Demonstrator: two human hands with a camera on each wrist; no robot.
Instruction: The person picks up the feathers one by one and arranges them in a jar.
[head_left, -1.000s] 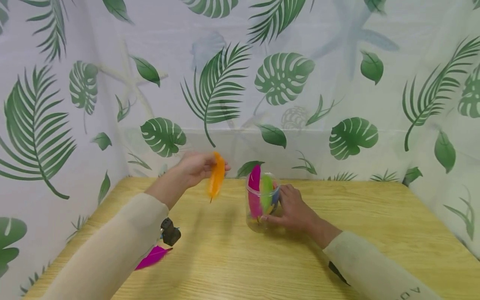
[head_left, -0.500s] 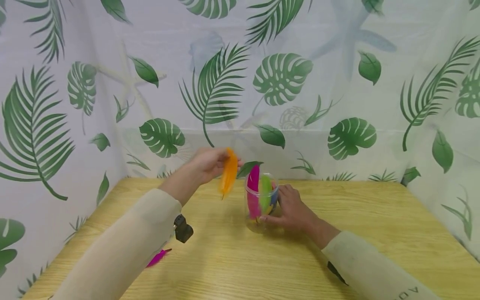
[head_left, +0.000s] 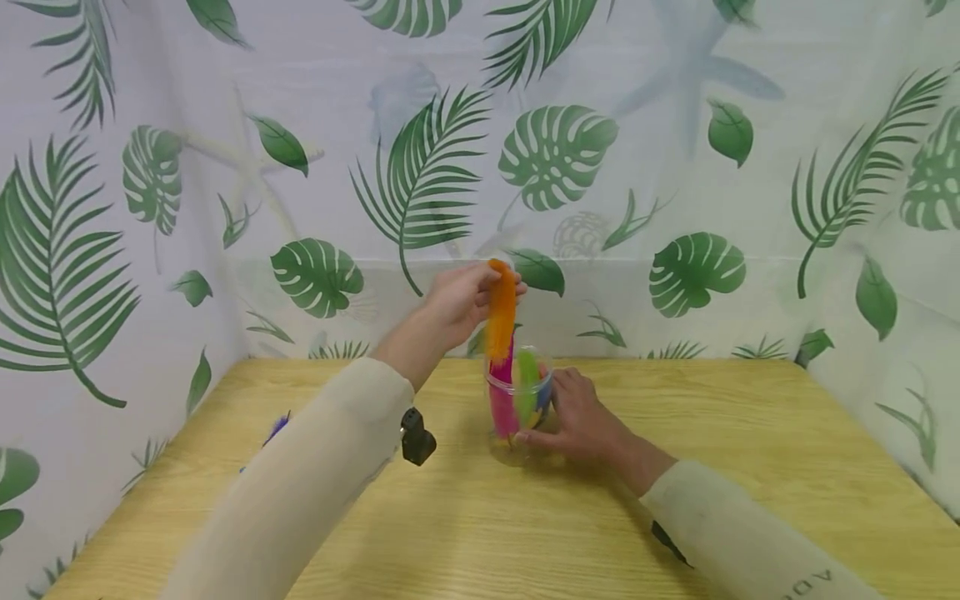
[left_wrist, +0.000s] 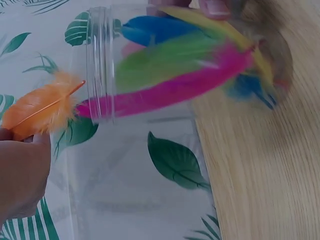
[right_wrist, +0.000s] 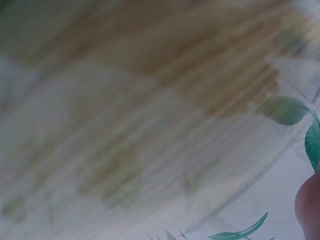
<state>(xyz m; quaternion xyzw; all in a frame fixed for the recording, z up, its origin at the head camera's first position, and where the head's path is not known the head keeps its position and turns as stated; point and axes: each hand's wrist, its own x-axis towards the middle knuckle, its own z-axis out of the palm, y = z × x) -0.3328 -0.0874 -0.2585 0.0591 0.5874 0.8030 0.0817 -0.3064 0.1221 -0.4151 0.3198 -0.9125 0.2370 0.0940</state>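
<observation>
In the head view my left hand (head_left: 457,307) pinches an orange feather (head_left: 501,312) near its upper end. The feather hangs quill down, over the mouth of a clear plastic jar (head_left: 504,455). Magenta (head_left: 503,408), green (head_left: 527,377) and blue (head_left: 544,393) feathers stand inside; the magenta one pokes above the rim. My right hand (head_left: 581,417) grips the jar from the right side, thumb across its front. The left wrist view also has a yellow feather (left_wrist: 240,32) in the jar, and the orange quill right at the rim. Blur fills most of the right wrist view.
A purple-blue feather (head_left: 277,427) lies at the table's left, partly behind my left sleeve (head_left: 300,475). A black wrist device (head_left: 417,437) hangs under that forearm. The wood-grain table (head_left: 600,533) meets a leaf-print cloth (head_left: 637,317) at the back.
My left hand has carried the orange feather right and up, from beside the jar to over its mouth. The left sleeve now hides the magenta feather on the table. My right hand stays on the jar.
</observation>
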